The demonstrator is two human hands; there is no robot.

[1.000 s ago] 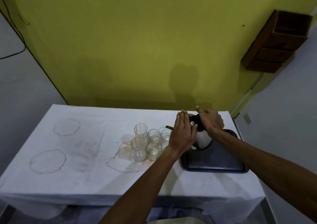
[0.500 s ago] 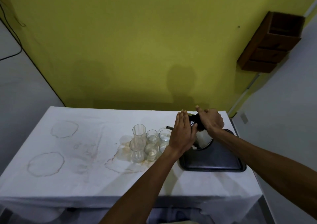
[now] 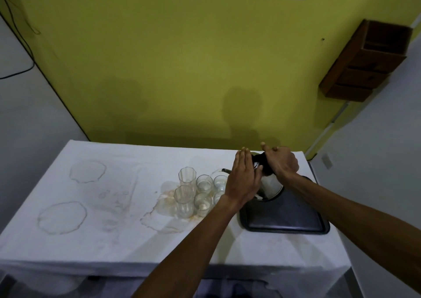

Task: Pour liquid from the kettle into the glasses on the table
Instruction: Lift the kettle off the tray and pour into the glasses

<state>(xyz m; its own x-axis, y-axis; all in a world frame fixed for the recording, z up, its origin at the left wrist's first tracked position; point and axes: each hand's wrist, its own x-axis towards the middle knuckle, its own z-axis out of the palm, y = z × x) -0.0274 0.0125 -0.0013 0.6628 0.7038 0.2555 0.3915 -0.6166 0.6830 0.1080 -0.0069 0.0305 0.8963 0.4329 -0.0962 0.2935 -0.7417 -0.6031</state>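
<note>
A steel kettle (image 3: pixel 271 187) with a black handle stands tilted at the far left corner of a dark tray (image 3: pixel 291 218). Its thin spout (image 3: pixel 225 170) points left toward a cluster of several clear glasses (image 3: pixel 200 190). My right hand (image 3: pixel 281 162) is closed around the kettle's black handle. Flat against the kettle's left side and lid lies my left hand (image 3: pixel 245 179), fingers straight and together. Two tall glasses (image 3: pixel 185 200) stand at the cluster's left; the short ones beside them hold a little liquid. My left hand hides part of the cluster.
The table carries a white cloth (image 3: pixel 114 229) with dried ring stains at the left and a wet yellowish stain (image 3: pixel 164 206) under the glasses. A yellow wall rises behind. A brown wooden box (image 3: pixel 366 60) hangs at the upper right.
Both hands and the kettle stay in the same place and pose. Only the camera view has shifted slightly.
</note>
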